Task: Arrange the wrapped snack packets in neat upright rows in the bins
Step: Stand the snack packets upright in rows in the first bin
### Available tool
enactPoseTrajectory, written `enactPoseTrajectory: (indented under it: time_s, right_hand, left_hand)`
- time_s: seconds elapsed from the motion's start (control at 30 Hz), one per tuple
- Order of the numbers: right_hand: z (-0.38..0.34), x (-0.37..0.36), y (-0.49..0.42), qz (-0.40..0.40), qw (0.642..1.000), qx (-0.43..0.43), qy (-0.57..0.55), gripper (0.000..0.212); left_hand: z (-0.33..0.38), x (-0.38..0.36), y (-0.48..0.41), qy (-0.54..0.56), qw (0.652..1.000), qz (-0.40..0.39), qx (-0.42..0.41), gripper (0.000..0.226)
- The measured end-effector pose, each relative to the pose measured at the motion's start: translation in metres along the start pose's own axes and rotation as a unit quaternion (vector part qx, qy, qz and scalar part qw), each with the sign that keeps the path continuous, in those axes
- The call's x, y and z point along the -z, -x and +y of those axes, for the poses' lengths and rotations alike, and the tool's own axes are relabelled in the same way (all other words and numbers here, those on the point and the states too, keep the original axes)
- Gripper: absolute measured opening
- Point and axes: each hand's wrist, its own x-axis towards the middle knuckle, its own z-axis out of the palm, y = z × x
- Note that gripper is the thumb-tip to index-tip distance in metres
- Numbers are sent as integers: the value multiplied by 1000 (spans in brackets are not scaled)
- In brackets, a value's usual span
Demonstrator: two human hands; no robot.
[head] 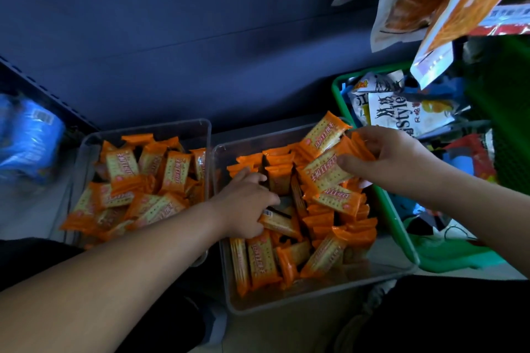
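The right hand (395, 160) grips a fanned bunch of orange snack packets (325, 173) over the right bin (315, 299) (its far corner). The left hand (246, 203) digs curled fingers among the packets there; I cannot tell whether it grips one. The left bin (172, 129) holds a loose heap.

We record two hands, left hand (246, 203) and right hand (393, 157), both ungloved. Both forearms (129, 266) are bare to the frame edge. Black fabric (444, 321) shows beneath them; we cannot identify the garment.
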Motion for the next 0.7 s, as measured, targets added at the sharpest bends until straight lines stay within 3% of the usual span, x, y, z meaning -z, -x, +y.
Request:
enactPoseTrajectory:
  time_s: [0.1,0.23,0.37,0.47,0.7]
  right_hand:
    - [0,1,-2,4,1000,10,22,20]
    - [-5,-6,-7,-10,997,12,78,64]
    - [-14,-24,-17,-29,995,56,76,44]
    - [-18,-49,-30,-66,989,83,105,43]
    - [-8,-103,-61,-113,933,89,331,55]
  left_hand:
    - [5,13,12,40,999,32,0,38]
    - [-5,29,36,96,986,128,54,34]
    - [-32,33,61,106,962,224,117,33]
    - [-38,32,76,162,939,273,132,16]
    - [-47,24,88,214,933,259,127,7]
